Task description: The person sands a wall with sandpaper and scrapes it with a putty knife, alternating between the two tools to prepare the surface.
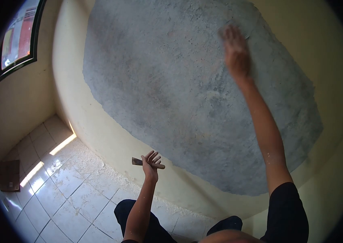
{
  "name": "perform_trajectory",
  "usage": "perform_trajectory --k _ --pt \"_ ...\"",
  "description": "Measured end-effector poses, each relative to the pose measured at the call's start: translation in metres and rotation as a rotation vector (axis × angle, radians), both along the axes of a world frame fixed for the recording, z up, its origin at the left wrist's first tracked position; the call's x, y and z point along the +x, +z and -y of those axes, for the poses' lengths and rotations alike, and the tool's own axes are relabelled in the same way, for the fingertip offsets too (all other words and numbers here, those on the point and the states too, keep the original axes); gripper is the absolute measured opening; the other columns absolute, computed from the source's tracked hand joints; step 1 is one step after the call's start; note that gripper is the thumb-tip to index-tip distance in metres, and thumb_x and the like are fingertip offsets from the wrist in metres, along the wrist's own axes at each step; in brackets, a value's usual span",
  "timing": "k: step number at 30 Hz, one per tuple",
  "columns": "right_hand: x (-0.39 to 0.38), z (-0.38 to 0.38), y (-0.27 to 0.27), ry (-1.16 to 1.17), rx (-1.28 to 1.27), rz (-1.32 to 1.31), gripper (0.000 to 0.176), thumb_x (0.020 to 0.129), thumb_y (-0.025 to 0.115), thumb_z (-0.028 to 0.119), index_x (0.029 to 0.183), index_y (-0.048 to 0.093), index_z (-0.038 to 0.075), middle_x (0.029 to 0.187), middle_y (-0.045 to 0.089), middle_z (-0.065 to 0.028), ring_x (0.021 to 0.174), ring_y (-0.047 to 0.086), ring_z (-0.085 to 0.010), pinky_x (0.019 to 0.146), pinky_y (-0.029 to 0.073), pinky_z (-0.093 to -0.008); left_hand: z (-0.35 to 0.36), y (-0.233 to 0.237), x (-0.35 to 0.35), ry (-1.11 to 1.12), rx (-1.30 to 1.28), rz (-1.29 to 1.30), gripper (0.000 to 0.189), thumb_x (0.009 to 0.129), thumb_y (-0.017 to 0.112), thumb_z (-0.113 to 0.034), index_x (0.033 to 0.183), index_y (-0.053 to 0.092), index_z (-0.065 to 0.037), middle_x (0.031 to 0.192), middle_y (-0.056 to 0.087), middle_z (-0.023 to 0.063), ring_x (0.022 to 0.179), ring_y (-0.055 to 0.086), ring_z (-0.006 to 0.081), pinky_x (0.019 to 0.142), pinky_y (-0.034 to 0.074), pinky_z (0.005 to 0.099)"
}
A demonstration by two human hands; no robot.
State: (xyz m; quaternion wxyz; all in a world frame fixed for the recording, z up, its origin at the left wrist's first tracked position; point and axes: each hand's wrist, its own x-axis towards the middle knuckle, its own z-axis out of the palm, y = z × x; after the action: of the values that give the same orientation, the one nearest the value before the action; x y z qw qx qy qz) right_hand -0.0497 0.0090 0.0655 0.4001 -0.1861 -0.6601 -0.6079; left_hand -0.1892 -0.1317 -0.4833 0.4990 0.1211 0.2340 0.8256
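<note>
My left hand [151,167] is held low in front of the wall with a scraper [137,161] lying across the palm. The scraper has a flat metal blade pointing left and a wooden handle; my thumb keeps it in place while the fingers are loosely spread. High on the right, my right hand [237,54] lies flat against a rough grey patch [159,81] on the wall, fingers stretched out and slightly blurred. Inside this patch the surface is bare and pitted, with an irregular edge against the cream paint.
Cream-painted wall [74,69] surrounds the patch. Pale crumbs and dust [94,164] litter the white tiled floor [58,198] along the wall's foot. A brown cardboard piece [8,175] lies at the far left, below a dark-framed window [19,36].
</note>
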Motion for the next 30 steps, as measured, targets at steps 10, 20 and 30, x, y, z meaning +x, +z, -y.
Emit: perform_trajectory --k 10,20,30 --pt "0.056 0.016 -0.111 0.046 -0.360 0.938 0.045 0.104 0.053 0.011 0.149 0.058 0.013 0.158 0.054 -0.0038 0.145 0.052 -0.0195 0.122 0.043 -0.0371 0.014 -0.006 -0.035 0.117 -0.049 -0.010 0.072 0.112 0.020 -0.059 0.148 0.051 -0.005 0.148 0.056 0.0214 0.135 0.053 0.0424 0.120 0.036 0.0560" --pt "0.024 0.027 -0.089 -0.181 -0.106 0.141 0.060 0.105 0.051 0.010 0.162 0.033 0.004 0.167 0.038 -0.0141 0.154 0.038 -0.0298 0.128 0.031 -0.0441 -0.009 0.001 -0.004 0.057 -0.125 0.086 0.068 0.114 0.022 -0.055 0.143 0.054 -0.002 0.137 0.062 0.0176 0.106 0.064 0.0279 0.096 0.051 0.0427" --pt "0.119 0.026 -0.162 -0.057 -0.575 1.171 0.063 0.101 0.047 0.009 0.162 0.040 0.024 0.169 0.038 0.0068 0.156 0.032 -0.0139 0.132 0.023 -0.0364 -0.016 0.057 0.055 -0.036 -0.085 0.184 0.034 0.106 0.053 -0.028 0.132 0.062 -0.007 0.080 0.053 -0.0018 0.057 0.045 0.0087 0.049 0.037 0.0258"
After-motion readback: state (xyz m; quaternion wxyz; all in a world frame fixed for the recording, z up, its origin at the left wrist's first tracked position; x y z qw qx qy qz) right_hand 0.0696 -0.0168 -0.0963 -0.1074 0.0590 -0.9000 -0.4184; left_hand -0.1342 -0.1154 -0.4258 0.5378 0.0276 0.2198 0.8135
